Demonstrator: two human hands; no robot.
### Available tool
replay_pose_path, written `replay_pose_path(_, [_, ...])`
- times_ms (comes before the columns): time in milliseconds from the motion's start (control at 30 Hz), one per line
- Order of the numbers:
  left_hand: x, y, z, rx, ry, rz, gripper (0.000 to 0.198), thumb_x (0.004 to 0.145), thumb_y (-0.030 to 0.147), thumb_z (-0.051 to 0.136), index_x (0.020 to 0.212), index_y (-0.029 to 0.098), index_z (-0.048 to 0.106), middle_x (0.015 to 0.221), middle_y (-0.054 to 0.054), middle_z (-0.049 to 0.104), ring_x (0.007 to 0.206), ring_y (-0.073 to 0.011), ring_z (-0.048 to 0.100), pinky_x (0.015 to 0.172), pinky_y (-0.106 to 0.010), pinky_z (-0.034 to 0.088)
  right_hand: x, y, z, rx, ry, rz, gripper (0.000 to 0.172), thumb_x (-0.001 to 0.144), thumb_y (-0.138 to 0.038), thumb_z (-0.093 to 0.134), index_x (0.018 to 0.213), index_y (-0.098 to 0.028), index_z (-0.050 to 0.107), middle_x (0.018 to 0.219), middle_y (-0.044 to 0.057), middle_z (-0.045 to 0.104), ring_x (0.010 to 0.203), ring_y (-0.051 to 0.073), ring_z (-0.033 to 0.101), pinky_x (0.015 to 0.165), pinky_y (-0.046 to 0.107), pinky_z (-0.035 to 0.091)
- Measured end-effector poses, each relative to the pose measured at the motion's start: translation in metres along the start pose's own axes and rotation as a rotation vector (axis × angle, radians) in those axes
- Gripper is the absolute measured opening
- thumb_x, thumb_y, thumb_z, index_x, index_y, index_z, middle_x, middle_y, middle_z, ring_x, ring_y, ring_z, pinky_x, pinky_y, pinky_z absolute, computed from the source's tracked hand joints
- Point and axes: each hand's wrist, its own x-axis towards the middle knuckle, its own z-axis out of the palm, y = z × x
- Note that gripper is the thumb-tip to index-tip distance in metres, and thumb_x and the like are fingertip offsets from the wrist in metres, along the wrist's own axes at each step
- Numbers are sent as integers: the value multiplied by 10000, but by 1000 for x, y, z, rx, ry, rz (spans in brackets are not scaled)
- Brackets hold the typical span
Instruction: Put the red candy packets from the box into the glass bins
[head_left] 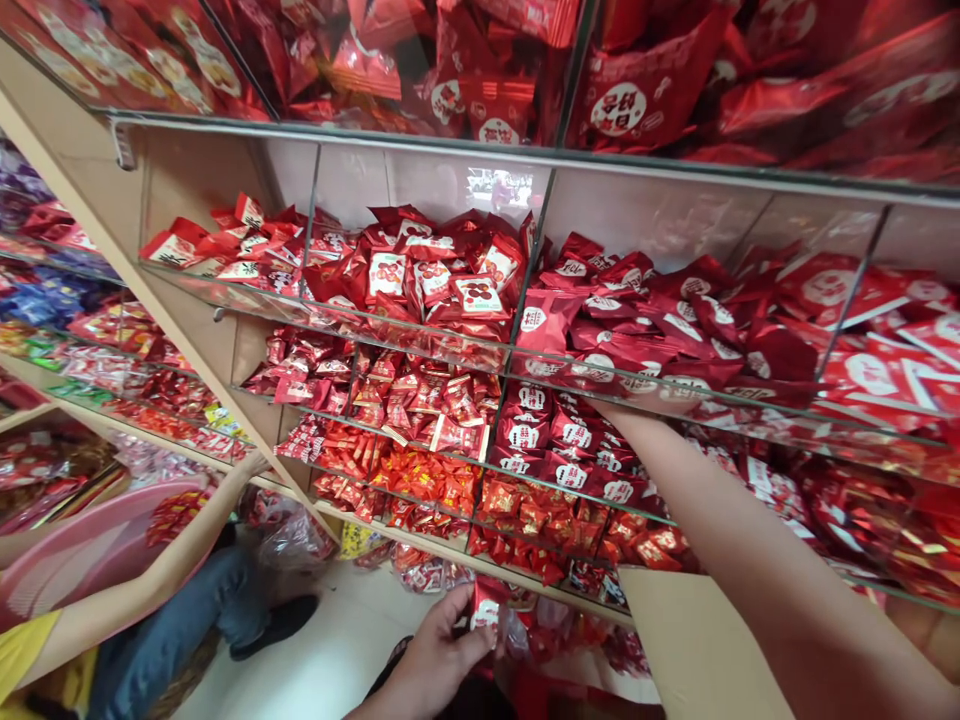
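My left hand [442, 650] is low in the middle of the view, its thumb and fingers closed on a small red snack packet [486, 612] with a white printed label. My right forearm [720, 515] stretches in from the lower right to a middle shelf. Its hand is hidden under the lip of the shelf above, among dark red packets [571, 474] stacked in rows with white labels, so its fingers do not show. Just above that arm lie larger dark red packets [547, 318] behind a clear front strip.
A cardboard flap [697, 645] stands below my right forearm. Clear dividers split the shelves of red packets. At left, another person's arm [161, 570] reaches to the shelf edge beside a pink basket [97, 545]. Plastic bags [296, 540] lie under the shelves.
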Motion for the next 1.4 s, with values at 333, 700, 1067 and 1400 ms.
replay_pose_path(333, [29,30,2,136,-38,266,255,658,201,698,880,188,573,799,-5,655,737,-139,578,695,-257,433,-131,-16,-27,226,-363,-384,217,825,-242,542,1023,-178,604,986,69,625,930,192,565,839,340,454])
replay_pose_path(700, [52,78,45,125,-93,328,137,681,244,682,754,166,596,708,27,658,629,-81,557,626,-201,441,-170,2,-37,1021,-501,143,299,677,-282,670,939,-191,558,825,12,637,757,144,598,695,281,480])
replay_pose_path(1067, [58,65,49,148,-78,353,247,708,291,641,924,180,592,851,-30,667,751,-150,602,711,-278,466,-164,3,-53,191,-333,-362,301,812,-181,531,1113,-193,525,1046,64,628,936,176,581,813,298,465])
replay_pose_path(1400, [45,29,22,141,-17,283,211,712,309,629,874,186,571,805,-22,627,677,-136,578,685,-286,452,-60,6,-32,-548,-38,-209,386,769,39,335,1068,-23,571,935,201,621,931,292,564,860,393,383])
